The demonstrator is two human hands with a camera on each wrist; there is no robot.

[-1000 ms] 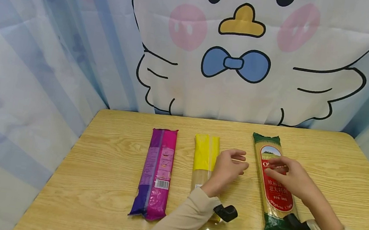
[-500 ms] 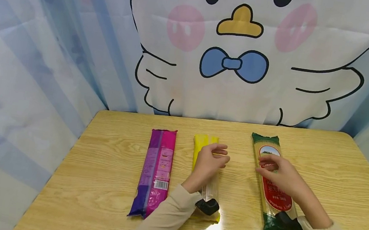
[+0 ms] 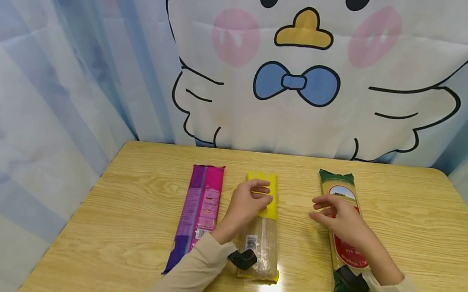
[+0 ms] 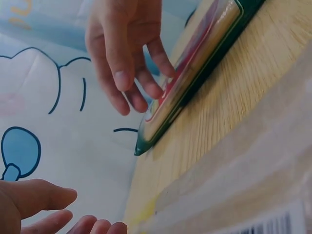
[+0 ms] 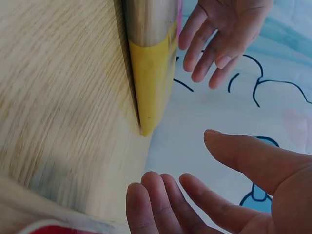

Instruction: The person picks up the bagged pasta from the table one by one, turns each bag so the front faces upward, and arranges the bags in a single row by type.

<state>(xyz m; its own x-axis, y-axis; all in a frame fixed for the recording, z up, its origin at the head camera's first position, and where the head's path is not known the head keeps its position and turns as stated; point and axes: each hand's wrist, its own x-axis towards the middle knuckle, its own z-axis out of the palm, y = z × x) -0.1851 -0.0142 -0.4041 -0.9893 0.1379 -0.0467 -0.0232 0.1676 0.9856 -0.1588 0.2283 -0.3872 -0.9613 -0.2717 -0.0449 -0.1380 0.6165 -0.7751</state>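
Note:
Three long packs lie side by side on the table. My left hand (image 3: 244, 207) hovers over the left side of the clear-and-yellow noodle pack (image 3: 265, 239), fingers relaxed and holding nothing. My right hand (image 3: 343, 224) is over the green-ended spaghetti pack (image 3: 352, 255) with its red label, thumb and fingers apart with nothing between them. The purple and pink pack (image 3: 203, 201) is to the left, its lower part hidden behind my left sleeve. In the right wrist view the yellow end of the noodle pack (image 5: 151, 78) stands beyond my right fingers (image 5: 163, 204).
The wooden table (image 3: 138, 232) reaches back to a curtain (image 3: 290, 124) printed with a white cartoon figure and blue bow tie. A dark wrist camera (image 3: 243, 259) sits at my left cuff, and another wrist camera (image 3: 349, 279) at my right cuff.
My left hand has moved left across the noodle pack, uncovering its clear lower part and covering more of the purple pack. My right hand has shifted slightly left. The packs lie where they were.

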